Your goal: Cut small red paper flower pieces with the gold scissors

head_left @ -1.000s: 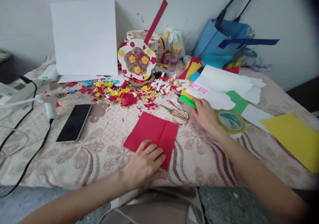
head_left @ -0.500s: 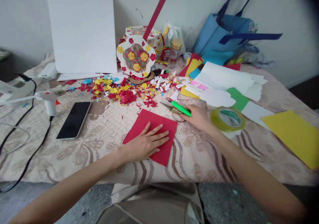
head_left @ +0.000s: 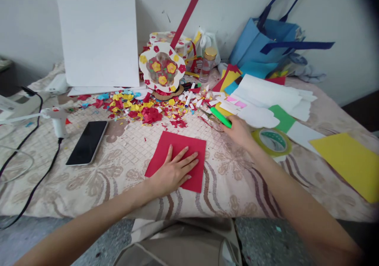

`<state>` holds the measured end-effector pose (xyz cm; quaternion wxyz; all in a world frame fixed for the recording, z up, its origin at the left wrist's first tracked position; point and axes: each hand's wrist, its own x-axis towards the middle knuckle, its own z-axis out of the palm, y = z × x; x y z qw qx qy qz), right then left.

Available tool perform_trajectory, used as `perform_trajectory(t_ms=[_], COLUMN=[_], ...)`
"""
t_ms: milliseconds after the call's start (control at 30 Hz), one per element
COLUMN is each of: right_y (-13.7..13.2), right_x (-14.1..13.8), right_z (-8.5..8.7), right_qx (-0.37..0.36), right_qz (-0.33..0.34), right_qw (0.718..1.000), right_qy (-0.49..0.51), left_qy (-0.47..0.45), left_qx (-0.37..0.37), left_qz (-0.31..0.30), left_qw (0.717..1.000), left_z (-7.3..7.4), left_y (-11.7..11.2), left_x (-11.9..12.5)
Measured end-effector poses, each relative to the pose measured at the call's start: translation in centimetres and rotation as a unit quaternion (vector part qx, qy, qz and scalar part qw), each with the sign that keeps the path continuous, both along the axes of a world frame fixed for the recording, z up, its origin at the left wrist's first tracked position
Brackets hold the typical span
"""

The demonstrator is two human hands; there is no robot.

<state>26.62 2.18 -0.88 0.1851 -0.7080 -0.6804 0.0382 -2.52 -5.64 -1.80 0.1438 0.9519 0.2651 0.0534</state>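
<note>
Compared with half a second ago, the red paper is turned slightly beneath the left hand, while the green tool and the right hand are shifted a little farther out, as are the scissors. To the left of the right hand's grip and nearer the body, the paper is laid flat on the patterned cloth; it is partly covered by the left palm, which is spread open with nothing clasped. The green tool is gripped in the right fingers, pointed away and leftward. Just left of that grip, the scissors are partly hidden; whether they are touched cannot be told. Just right of it, the tape roll is placed. Well to its left, the phone is set down. Beyond the grip, leftward, paper scraps are strewn before a flower-shaped lantern.
</note>
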Motion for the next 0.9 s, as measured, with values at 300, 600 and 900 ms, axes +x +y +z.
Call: perform_trajectory(t_ms=[300, 600, 900], right_y=[-4.3, -21.1, -25.3], right_x=[-0.2, -1.5, -4.0], right_z=[0.8, 1.1, -0.3], right_qx=[0.031, -0.096, -0.087], right_qz=[0.033, 0.212, 0.244], right_qw=[0.992, 0.964, 0.961], right_qy=[0.118, 0.132, 0.096], left_qy=[-0.038, -0.097, -0.137], left_qx=[-0.031, -0.076, -0.079], left_qz=[0.081, 0.113, 0.111], left_qw=[0.996, 0.986, 0.981], left_z=[0.6, 1.4, 2.1], left_y=[1.1, 1.7, 1.8], left_x=[-0.1, 0.0, 0.4])
